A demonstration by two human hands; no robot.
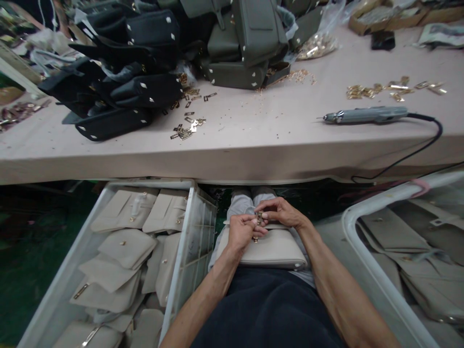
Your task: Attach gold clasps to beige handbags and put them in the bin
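Note:
On my lap lies a cream handbag [273, 249] with a small gold fitting [255, 239] on its front. Just above it, my left hand [243, 232] and my right hand [281, 212] meet at a small gold metal clasp part [259, 218]. The fingertips of both hands pinch this part between them. Its exact shape is partly covered by my fingers.
A crate [190, 232] of cream bags stands at left, another bin [348, 217] of bags at right. The table [232, 164] carries black bags [112, 121], olive bags [235, 75], loose gold fittings [186, 131] and a corded electric screwdriver [366, 115].

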